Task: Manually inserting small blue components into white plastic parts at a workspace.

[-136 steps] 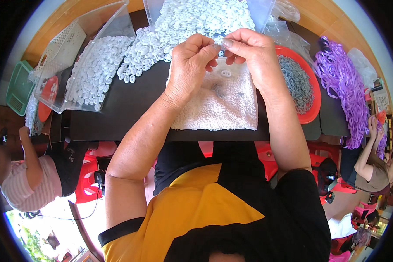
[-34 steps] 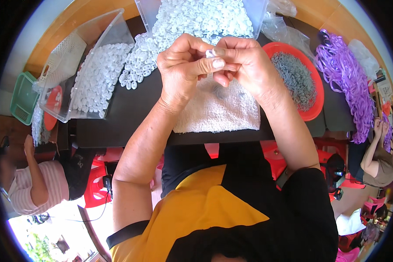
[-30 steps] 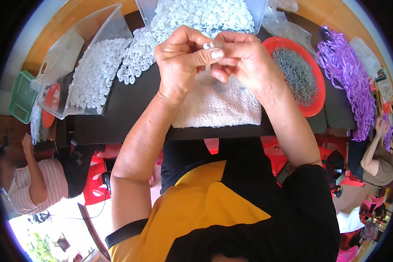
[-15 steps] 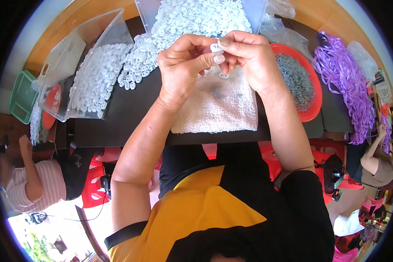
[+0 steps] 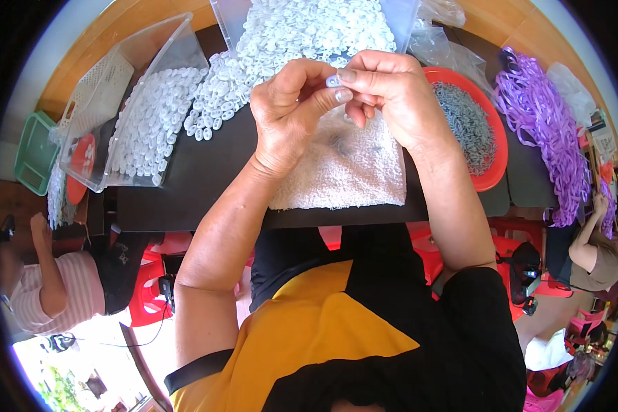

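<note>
at twelve o'clock, a white piece (image 5: 333,81), mostly hidden, is pinched by left hand (image 5: 287,115) and right hand (image 5: 404,96), the towel (image 5: 343,175) partly covered.

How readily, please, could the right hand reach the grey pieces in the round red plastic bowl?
Probably yes: uncovered grey pieces lie beside the right hand, though seemingly busy with a small white piece.

A small workshop is shown by its things. White bits (image 5: 316,31) are piled in tubs (image 5: 406,24) and on the table (image 5: 202,175), grey bits (image 5: 465,123) are kept in a red bowl (image 5: 491,178), purple ribbons (image 5: 539,130) are heaped up, and people (image 5: 69,278) are seen on both sides.
</note>
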A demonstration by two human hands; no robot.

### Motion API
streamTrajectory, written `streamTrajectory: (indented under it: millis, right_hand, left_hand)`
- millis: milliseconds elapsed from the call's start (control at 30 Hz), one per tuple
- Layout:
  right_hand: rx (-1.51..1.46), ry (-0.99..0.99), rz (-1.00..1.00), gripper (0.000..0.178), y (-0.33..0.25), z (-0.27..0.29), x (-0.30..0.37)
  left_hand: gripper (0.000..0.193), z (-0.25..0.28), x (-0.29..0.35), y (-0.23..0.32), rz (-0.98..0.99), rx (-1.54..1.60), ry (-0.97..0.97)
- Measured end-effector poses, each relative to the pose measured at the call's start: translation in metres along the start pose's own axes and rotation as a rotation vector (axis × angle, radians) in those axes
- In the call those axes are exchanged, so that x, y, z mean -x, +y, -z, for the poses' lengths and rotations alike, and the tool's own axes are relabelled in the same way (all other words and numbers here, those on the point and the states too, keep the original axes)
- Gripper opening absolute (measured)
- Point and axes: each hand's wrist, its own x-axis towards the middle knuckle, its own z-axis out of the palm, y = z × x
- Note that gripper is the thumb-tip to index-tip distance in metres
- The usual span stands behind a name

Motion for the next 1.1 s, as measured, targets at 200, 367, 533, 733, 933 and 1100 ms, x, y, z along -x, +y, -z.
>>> streamTrajectory:
  millis: [200,367,533,733,933,1100]
  right_hand:
    - [-0.014,0.045,-0.014,0.019,0.000,-0.003,-0.001]
    - [0.024,0.088,-0.003,0.019,0.000,0.000,-0.002]
    - [0.046,0.090,0.008,0.018,-0.001,-0.001,-0.003]
    - [0.044,0.087,-0.008,0.017,0.001,-0.003,-0.002]
    - [0.020,0.102,0.007,0.017,0.002,-0.003,-0.003]
    - [0.046,0.144,0.024,0.017,0.003,0.000,-0.003]
  left_hand:
    - [0.020,-0.002,-0.003,-0.006,-0.007,0.073,0.031]
    - [0.021,-0.004,-0.005,-0.013,-0.043,0.035,0.033]
    - [0.020,-0.004,-0.004,-0.013,-0.098,-0.055,0.041]
    - [0.018,-0.005,-0.001,-0.003,-0.024,0.009,0.023]
    - [0.019,-0.005,-0.002,-0.013,0.007,0.051,0.034]
    - [0.023,-0.006,-0.003,-0.010,-0.014,-0.069,0.025]
